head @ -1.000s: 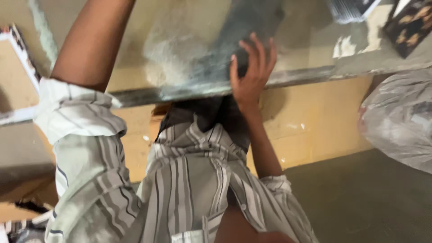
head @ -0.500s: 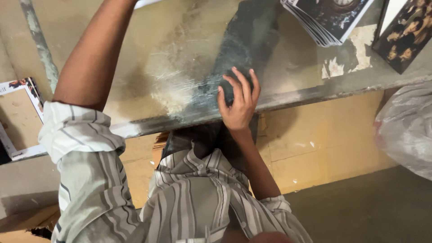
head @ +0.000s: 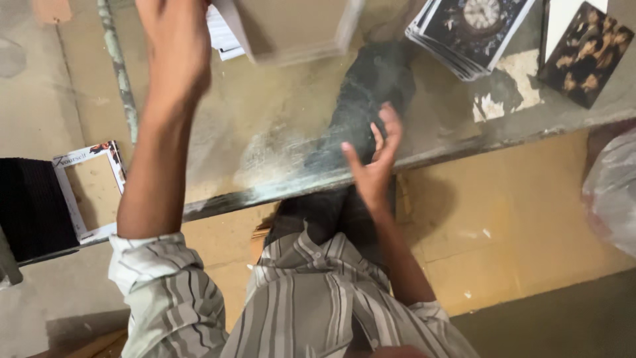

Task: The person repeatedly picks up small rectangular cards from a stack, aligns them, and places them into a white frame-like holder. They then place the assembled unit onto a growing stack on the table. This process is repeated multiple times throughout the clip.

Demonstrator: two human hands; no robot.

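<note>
Over a dusty glass table (head: 278, 132), left hand (head: 175, 46) grips a beige board (head: 291, 26), right hand (head: 372, 159) open

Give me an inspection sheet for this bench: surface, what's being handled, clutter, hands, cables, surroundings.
Surface: glass tabletop, dusty and smeared.
Things in hand: pale flat board at the top edge, by the left hand.
Clutter: stack of dark printed cards; dark floral card; white picture frame at left.
Hands: left hand raised at the board, grip unclear; right hand open near the table's near edge.
Cables: nothing seen.
Surroundings: plastic bag at right; cardboard on the floor.
</note>
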